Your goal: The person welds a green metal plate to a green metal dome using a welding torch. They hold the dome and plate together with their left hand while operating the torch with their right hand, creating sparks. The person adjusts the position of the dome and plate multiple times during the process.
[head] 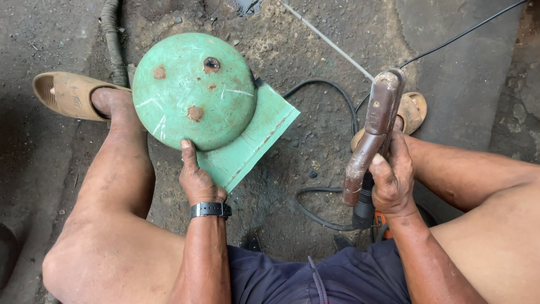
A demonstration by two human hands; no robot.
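Observation:
My left hand [197,177] grips the near rim of a green domed metal piece [194,90] with rust spots and a hole near its top. The dome stands on a flat green metal plate [253,141] lying on the ground. My right hand [391,177] is closed around a rusty brown welding electrode holder [374,129], held upright to the right of the dome, with a thin rod [326,39] running from its jaws up and to the left. A black wristband sits on my left wrist.
A black cable [332,90] loops over the dirty concrete floor between my legs. My feet rest in tan sandals, one at the left [62,93] and one at the right [416,112]. A grey corrugated hose [112,39] runs behind the dome.

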